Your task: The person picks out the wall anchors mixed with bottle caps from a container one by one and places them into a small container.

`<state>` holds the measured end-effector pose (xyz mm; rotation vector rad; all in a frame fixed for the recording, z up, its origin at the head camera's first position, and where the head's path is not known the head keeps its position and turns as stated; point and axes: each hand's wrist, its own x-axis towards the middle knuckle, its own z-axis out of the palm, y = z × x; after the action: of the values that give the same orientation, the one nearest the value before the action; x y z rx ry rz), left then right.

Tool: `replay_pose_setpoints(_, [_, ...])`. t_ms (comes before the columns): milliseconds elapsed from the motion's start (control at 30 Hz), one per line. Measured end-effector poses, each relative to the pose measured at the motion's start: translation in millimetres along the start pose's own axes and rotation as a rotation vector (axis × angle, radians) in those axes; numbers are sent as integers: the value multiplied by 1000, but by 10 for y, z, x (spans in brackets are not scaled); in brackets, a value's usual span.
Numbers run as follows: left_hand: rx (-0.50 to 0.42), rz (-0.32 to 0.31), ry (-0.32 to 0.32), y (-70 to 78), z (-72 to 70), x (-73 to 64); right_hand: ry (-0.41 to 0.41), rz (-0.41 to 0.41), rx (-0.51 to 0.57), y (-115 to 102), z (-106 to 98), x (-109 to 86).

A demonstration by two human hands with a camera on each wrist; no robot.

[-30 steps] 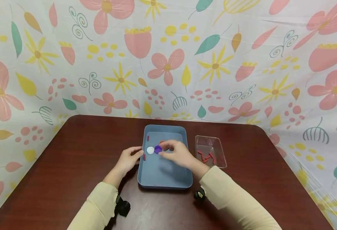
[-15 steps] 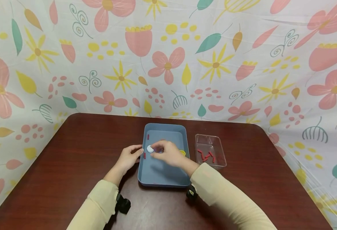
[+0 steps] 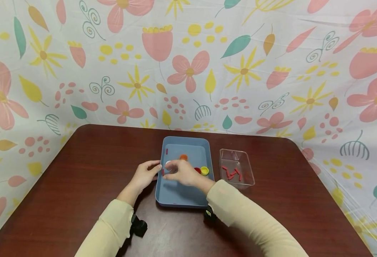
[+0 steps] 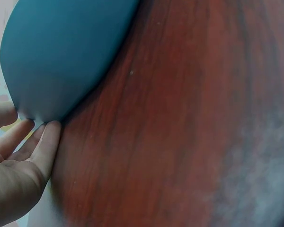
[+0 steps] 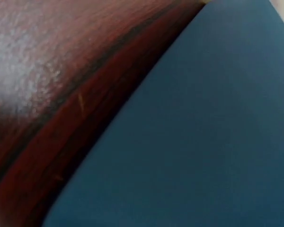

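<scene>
My left hand (image 3: 143, 176) grips the left rim of the blue tray (image 3: 188, 198), thumb toward the near side. In the left wrist view, the fingertips of my left hand (image 4: 21, 165) meet the tray's edge. My right hand (image 3: 182, 173) hovers inside the tray, thumb and forefinger apart near a short red stick (image 3: 163, 172). A white cap (image 3: 167, 163) shows partly behind its fingers. Right of the hand lie a red cap (image 3: 197, 170) and a yellow cap (image 3: 204, 171); beyond it is an orange cap (image 3: 183, 157). The right wrist view shows only tray wall and table.
A clear plastic box (image 3: 244, 160) stands right of the tray, with several red sticks (image 3: 230, 174) inside. Another red stick (image 3: 167, 151) lies at the tray's far left. All rests on a dark wooden table (image 3: 111, 150), before a flower-patterned cloth (image 3: 188, 107).
My right hand has moved left across the tray, from the purple cap toward the white cap and red stick. The red and yellow caps have come into sight. My left hand stays on the rim.
</scene>
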<state>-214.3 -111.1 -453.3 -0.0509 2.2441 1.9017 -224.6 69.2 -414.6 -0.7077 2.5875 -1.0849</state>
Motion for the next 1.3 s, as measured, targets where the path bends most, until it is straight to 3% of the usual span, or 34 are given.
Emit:
replay_pose_setpoints(767, [-29,8,1,8,-5,8,10,95,-69,34,78,162])
replay_pose_setpoints(1300, [-38,7,14,-8,1,13,37,73,-145,53,173,245])
